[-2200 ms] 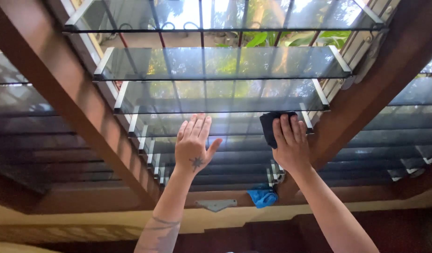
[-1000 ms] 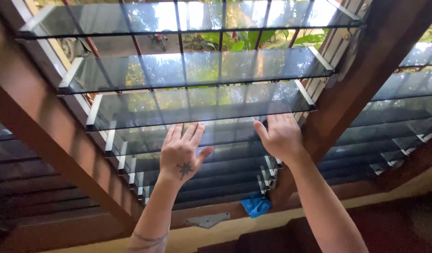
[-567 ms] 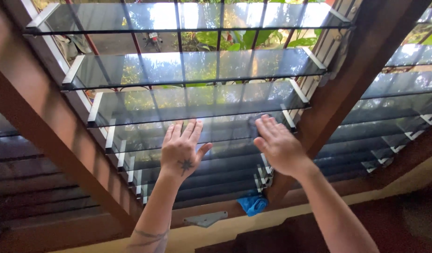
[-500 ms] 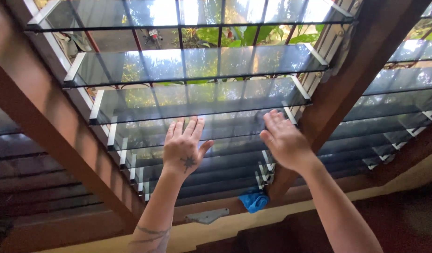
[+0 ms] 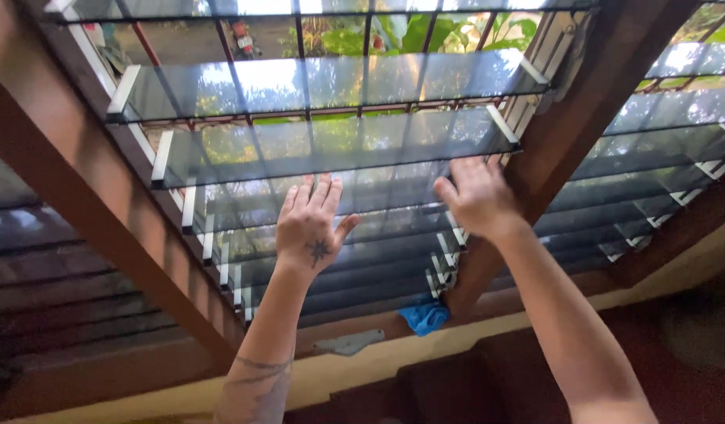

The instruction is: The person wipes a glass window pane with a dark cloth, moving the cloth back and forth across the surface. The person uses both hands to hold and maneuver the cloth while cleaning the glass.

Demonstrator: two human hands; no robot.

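My left hand (image 5: 311, 228) lies flat, fingers apart, on a tinted glass louvre slat (image 5: 245, 208) near the middle of the window. My right hand (image 5: 476, 198) presses on the right end of the same slat, just under the slat above (image 5: 339, 145) and next to the metal clips (image 5: 457, 235). The dark cloth seen under this hand earlier is hidden beneath the palm and fingers now.
A brown wooden post (image 5: 590, 102) rises right of the right hand, and a slanted wooden beam (image 5: 80, 180) stands at the left. A crumpled blue cloth (image 5: 424, 316) and a grey metal bracket (image 5: 348, 342) rest on the sill. More louvre panes (image 5: 661, 157) fill the right side.
The right hand slid along the slat to its right end, and the dark cloth went out of sight beneath it. The left hand stayed flat on the glass. The view tilted down a little.
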